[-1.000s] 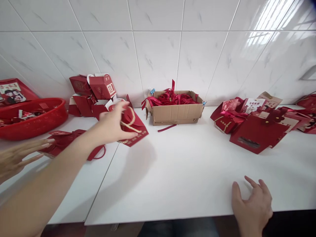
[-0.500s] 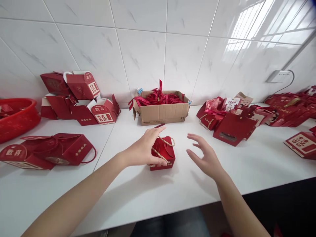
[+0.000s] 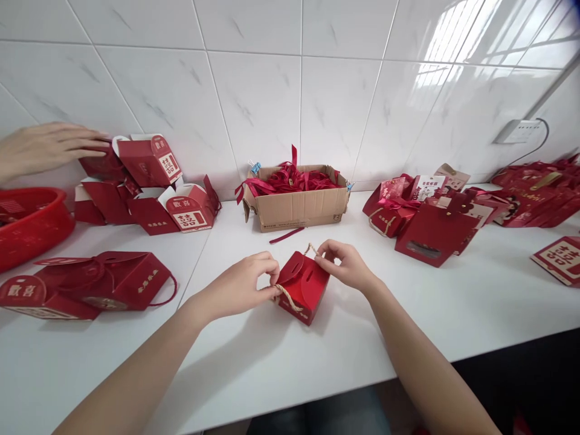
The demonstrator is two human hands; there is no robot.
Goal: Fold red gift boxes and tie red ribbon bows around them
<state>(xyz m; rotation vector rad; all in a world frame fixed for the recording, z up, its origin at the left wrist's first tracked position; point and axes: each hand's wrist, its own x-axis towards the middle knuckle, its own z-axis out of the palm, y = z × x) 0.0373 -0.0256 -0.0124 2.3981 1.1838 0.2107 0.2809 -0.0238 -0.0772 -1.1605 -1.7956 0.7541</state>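
Note:
A small red gift box [image 3: 307, 289] stands turned cornerwise on the white table, its slotted top flaps folded inward. My left hand [image 3: 240, 283] is at its left side, thumb and fingers pinched on the near twisted rope handle [image 3: 290, 298]. At the far right corner my right hand [image 3: 347, 263] has its fingertips closed on the far rope handle [image 3: 310, 248], close against the box edge. A dark red ribbon strip [image 3: 287, 235] lies just behind the box.
Behind is a cardboard box [image 3: 301, 210] of red ribbons. Red boxes [image 3: 149, 160] are stacked at left, near a red basin [image 3: 36, 241] and more boxes [image 3: 113, 281]. Another person's hand [image 3: 54, 148] touches the stack. Gift bags [image 3: 432, 232] stand at right.
My right hand has moved left onto the box's far handle. My left hand has shifted left with the near handle, and the box has turned. Another person's hand has appeared at left.

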